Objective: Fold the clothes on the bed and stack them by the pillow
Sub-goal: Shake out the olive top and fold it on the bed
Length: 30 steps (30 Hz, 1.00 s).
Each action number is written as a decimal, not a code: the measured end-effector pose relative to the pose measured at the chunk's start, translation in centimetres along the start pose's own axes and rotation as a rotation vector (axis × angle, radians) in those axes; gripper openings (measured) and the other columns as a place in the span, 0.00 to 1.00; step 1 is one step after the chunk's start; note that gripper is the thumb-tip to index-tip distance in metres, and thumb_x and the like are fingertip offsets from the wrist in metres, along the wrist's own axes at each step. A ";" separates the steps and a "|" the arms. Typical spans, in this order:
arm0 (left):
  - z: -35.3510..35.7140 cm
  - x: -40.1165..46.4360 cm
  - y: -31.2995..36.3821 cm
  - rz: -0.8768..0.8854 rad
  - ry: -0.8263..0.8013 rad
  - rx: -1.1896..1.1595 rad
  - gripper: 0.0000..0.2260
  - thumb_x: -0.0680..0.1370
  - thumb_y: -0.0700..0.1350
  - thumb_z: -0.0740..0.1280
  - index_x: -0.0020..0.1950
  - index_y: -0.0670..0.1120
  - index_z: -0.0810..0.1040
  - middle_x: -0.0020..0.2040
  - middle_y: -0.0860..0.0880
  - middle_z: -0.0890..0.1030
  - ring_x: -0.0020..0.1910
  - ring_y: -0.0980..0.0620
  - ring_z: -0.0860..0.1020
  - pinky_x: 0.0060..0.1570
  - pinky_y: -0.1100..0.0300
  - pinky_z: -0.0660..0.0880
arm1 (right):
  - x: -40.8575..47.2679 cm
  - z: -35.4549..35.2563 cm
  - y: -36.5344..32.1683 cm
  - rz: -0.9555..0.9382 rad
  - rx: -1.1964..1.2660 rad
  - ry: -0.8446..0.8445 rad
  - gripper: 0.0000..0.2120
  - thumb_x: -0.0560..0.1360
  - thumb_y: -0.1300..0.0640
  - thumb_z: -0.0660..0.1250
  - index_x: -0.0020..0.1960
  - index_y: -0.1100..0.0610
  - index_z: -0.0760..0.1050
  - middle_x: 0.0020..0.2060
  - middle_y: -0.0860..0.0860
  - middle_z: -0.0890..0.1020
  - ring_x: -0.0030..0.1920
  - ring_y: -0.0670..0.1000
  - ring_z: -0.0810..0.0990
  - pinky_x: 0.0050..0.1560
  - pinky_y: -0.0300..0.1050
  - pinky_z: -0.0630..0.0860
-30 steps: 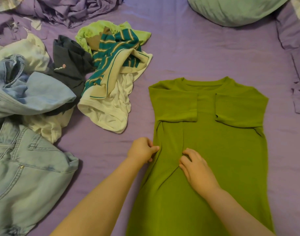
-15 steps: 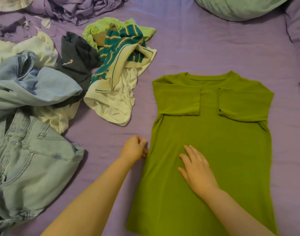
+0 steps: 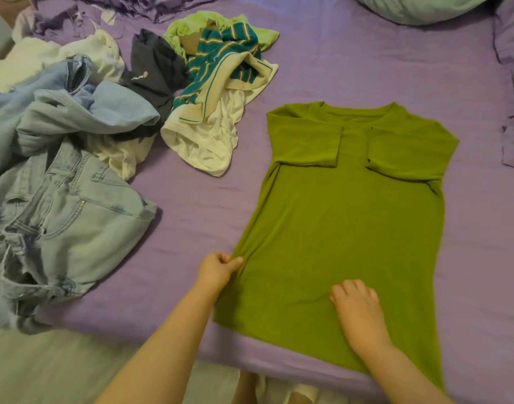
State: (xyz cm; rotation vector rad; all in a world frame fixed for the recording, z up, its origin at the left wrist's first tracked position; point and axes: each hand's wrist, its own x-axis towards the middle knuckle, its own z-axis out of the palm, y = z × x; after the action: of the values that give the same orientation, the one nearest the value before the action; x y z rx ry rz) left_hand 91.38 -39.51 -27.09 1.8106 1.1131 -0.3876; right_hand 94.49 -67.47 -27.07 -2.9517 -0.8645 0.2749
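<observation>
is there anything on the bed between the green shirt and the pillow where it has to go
Nothing visible. The stretch of purple sheet between the green shirt and the pillow is bare. The unfolded clothes pile lies off to the left, out of that path.

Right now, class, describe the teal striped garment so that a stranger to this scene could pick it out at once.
Start at the purple bed sheet and find the heap of unfolded clothes on its left side. At the heap's far right edge, left of the flat olive green T-shirt, lies the teal striped garment. It alone carries stripes, teal with cream lines.
</observation>
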 end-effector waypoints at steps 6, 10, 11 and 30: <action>1.2 -2.0 -0.8 0.023 -0.077 -0.041 0.08 0.75 0.39 0.71 0.43 0.42 0.72 0.37 0.45 0.76 0.37 0.51 0.73 0.41 0.56 0.72 | -3.4 0.4 -0.5 -0.018 0.085 -0.013 0.21 0.52 0.53 0.84 0.41 0.54 0.81 0.40 0.54 0.81 0.42 0.58 0.82 0.40 0.50 0.79; 1.6 -2.7 -1.3 0.009 -0.138 -0.082 0.16 0.77 0.40 0.69 0.31 0.46 0.70 0.23 0.53 0.71 0.24 0.57 0.67 0.26 0.62 0.63 | -5.0 1.4 -1.5 0.124 0.188 -0.040 0.14 0.58 0.56 0.82 0.38 0.53 0.79 0.34 0.51 0.79 0.37 0.57 0.79 0.36 0.48 0.73; 1.3 -2.7 -1.3 -0.001 -0.146 -0.124 0.15 0.78 0.39 0.67 0.31 0.47 0.70 0.24 0.51 0.71 0.25 0.56 0.66 0.26 0.61 0.62 | -5.1 1.7 -1.5 0.172 0.210 -0.048 0.11 0.62 0.56 0.80 0.38 0.53 0.79 0.33 0.51 0.79 0.37 0.58 0.78 0.37 0.49 0.71; 1.6 -6.3 -6.6 0.179 -0.075 0.124 0.22 0.72 0.37 0.73 0.63 0.39 0.70 0.57 0.39 0.77 0.55 0.39 0.77 0.52 0.50 0.73 | -11.2 1.5 -2.8 0.117 0.170 -0.026 0.25 0.56 0.56 0.83 0.52 0.56 0.82 0.50 0.60 0.82 0.50 0.63 0.81 0.49 0.59 0.78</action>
State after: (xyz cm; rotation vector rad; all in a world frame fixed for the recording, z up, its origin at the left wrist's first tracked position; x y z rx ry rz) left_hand 82.94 -43.21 -27.40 1.9704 0.8836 -0.4223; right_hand 83.49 -71.18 -26.57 -2.8488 -0.6371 0.3734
